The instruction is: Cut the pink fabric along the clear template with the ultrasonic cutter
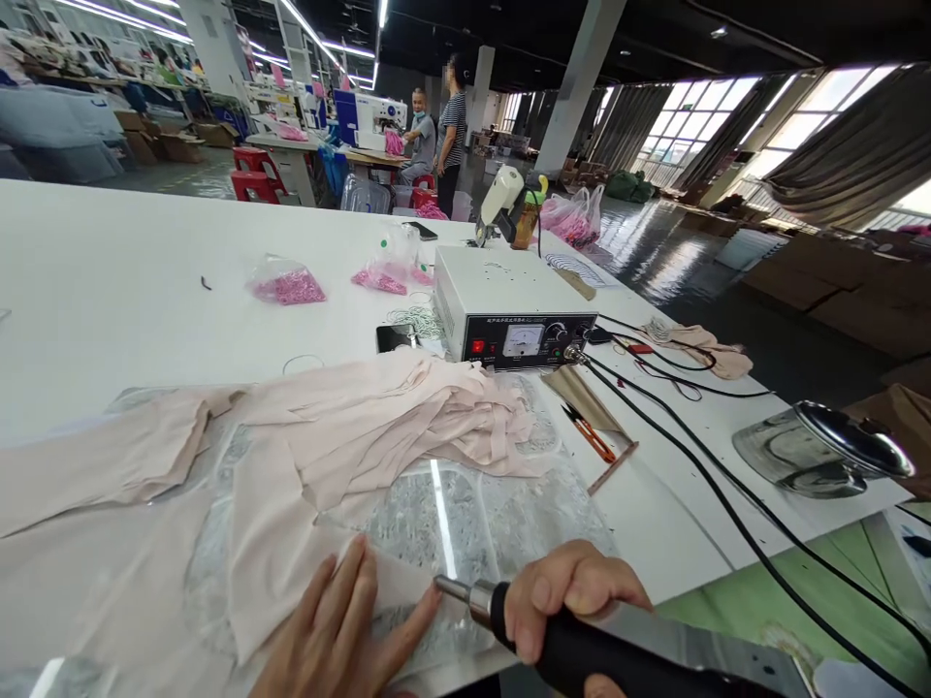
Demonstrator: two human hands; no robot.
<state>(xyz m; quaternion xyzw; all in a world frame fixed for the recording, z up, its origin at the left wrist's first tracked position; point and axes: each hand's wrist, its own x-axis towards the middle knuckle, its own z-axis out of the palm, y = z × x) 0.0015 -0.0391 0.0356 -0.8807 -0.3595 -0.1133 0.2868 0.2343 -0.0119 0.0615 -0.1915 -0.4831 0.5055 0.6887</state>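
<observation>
My left hand (341,620) lies spread on a pale pink fabric piece (272,543), its thumb stretched toward the metal tip of a black handheld tool (611,650). Wrapped round that tool is my right hand (571,596), with the tip at the fabric's edge beside my left thumb. Under the fabric is a clear, glossy sheet (516,514). More pale pink pieces (407,407) are heaped behind my hands and spread to the left.
A white control box (509,291) with black cables (698,465) stands behind the fabric. Orange snips (593,436) and a lidded metal pot (815,451) are at right. Bags of pink bits (291,284) lie farther back. Two people are beyond the table.
</observation>
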